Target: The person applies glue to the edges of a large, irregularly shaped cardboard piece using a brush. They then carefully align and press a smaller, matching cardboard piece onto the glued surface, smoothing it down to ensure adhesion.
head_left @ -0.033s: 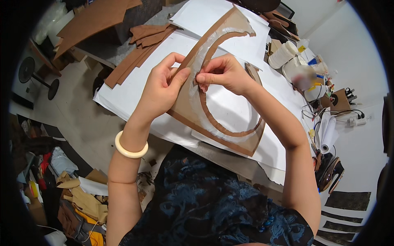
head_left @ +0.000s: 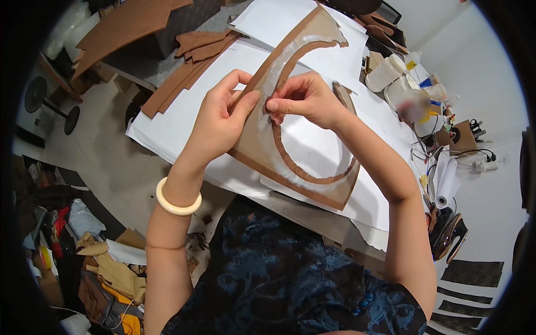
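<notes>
Brown-edged panel [head_left: 251,144]: tilted, held in both hands above the white paper [head_left: 204,114] on the table [head_left: 312,215], tan face toward the wearer. A notched brown rim [head_left: 286,159] follows its inner curve, with a pale band [head_left: 279,60] beside it.

Left hand [head_left: 219,123]: grasps the long outer side of the panel, thumb on the tan face, fingers partly hidden behind. Right hand [head_left: 312,103]: pinches the rim near the middle of the curve between thumb and forefinger. The material directly under that pinch is covered, so its fold cannot be judged.

Recommended handling of the rim:

1. Support the panel with the left hand close to the pinch. Unsupported, the curve is likely to flex.
2. Work one short section between notches at a time; a longer pinch would probably pucker the bend.
3. Press with the finger pads rather than the nails, which could mark the brown surface.
4. Lay each section flat and match its width to the neighbouring ones, so the curve reads smooth.
5. Use light, even pressure. Pulling toward the centre of the curve could stretch the rim or open the notches.
6. Place fingertips clear of the band where possible, in case it is tacky; its substance cannot be told.
</notes>
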A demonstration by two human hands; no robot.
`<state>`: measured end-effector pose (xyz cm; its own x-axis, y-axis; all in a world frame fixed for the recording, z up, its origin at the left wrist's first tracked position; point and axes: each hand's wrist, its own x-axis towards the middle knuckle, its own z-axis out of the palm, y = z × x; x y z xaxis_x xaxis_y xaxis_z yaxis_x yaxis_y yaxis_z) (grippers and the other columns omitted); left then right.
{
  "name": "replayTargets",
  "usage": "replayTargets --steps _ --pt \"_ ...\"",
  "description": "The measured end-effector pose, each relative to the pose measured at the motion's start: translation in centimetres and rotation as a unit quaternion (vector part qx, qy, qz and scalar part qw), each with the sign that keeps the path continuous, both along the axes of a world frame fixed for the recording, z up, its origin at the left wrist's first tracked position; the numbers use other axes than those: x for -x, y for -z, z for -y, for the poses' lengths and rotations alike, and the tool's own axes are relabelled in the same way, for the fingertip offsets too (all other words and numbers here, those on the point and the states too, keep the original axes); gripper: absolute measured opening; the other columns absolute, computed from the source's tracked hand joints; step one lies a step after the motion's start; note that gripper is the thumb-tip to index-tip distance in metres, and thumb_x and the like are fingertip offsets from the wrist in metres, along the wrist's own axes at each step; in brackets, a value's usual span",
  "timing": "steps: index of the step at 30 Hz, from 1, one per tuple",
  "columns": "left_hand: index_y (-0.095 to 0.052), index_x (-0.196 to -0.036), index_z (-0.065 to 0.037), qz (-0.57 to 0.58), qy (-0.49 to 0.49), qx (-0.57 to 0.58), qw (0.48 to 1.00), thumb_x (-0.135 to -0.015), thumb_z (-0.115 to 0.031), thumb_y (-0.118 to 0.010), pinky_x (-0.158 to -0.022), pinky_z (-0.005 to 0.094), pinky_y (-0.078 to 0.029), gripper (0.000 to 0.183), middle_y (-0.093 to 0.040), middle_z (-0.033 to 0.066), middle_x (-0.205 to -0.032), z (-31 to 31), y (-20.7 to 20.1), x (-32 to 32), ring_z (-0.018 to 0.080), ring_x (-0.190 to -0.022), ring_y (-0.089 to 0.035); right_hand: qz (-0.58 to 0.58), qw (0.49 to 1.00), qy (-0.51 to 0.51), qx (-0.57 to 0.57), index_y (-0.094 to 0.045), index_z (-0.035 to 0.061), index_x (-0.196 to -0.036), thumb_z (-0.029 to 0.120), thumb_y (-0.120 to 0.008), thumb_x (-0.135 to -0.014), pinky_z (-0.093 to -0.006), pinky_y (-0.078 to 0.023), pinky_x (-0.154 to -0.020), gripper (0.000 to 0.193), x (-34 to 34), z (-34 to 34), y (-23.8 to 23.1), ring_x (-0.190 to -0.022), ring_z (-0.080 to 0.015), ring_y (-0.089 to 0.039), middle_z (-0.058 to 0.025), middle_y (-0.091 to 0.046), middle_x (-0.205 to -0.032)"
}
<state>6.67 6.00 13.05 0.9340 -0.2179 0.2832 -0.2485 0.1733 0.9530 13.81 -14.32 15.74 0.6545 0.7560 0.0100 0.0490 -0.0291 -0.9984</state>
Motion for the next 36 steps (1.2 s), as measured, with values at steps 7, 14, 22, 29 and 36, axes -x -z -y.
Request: replayTargets --steps 7,14,22,29,36 --pt "-0.051 -0.112 -0.002 -0.011 0.001 -0.037 0.999 -0.104 -0.011 -0.051 -0.073 0.0213 -0.051 0.012 -0.070 0.0083 -0.093 0.2 0.4 0.1 0.0069 -0.082 -0.064 -0.016 0.999 0.032 -0.014 -0.072 -0.0020 -0.091 0.013 -0.075 -0.089 -0.0287 -0.058 -0.069 0.016 0.8 0.4 1.8 -0.071 -0.0147 -0.069 -0.0086 -0.072 -0.080" --pt "-0.054 -0.105 -0.001 -0.021 -0.023 0.012 0.999 -0.102 -0.011 -0.052 -0.062 0.0191 -0.046 0.010 -0.069 0.0045 -0.079 0.6 1.3 0.3 0.0039 -0.071 -0.060 -0.021 0.999 -0.032 0.000 -0.073 -0.0021 -0.088 0.014 -0.074 -0.090 -0.0282 -0.056 -0.070 0.016 0.0 0.8 2.2 -0.074 -0.0150 -0.068 -0.0092 -0.072 -0.080" --pt "-0.051 -0.111 -0.003 -0.022 -0.019 -0.095 0.995 -0.104 -0.011 -0.051 -0.072 0.0198 -0.051 0.011 -0.070 0.0068 -0.091 0.1 0.8 0.7 0.0059 -0.081 -0.064 0.004 0.997 -0.007 0.071 -0.074 -0.0001 -0.086 0.014 -0.076 -0.088 -0.0284 -0.055 -0.068 0.014 1.0 0.2 2.0 -0.070 -0.0135 -0.066 -0.0070 -0.071 -0.077" --pt "-0.051 -0.110 -0.002 -0.028 -0.029 -0.098 0.994 -0.104 -0.012 -0.051 -0.067 0.0188 -0.049 0.012 -0.070 0.0054 -0.087 0.0 1.2 0.7 0.0041 -0.078 -0.063 0.019 0.995 -0.082 0.060 -0.074 -0.0006 -0.091 0.013 -0.076 -0.088 -0.0285 -0.057 -0.072 0.014 -0.5 1.1 3.3 -0.073 -0.0150 -0.069 -0.0088 -0.073 -0.081" --pt "-0.052 -0.108 -0.003 -0.028 -0.066 -0.152 0.986 -0.103 -0.011 -0.051 -0.064 0.0182 -0.047 0.009 -0.069 0.0043 -0.084 0.3 1.5 0.9 0.0034 -0.075 -0.061 -0.015 0.994 -0.064 0.087 -0.074 -0.0016 -0.086 0.014 -0.078 -0.086 -0.0253 -0.055 -0.064 0.016 0.9 0.8 2.2 -0.065 -0.0128 -0.067 -0.0080 -0.072 -0.076"
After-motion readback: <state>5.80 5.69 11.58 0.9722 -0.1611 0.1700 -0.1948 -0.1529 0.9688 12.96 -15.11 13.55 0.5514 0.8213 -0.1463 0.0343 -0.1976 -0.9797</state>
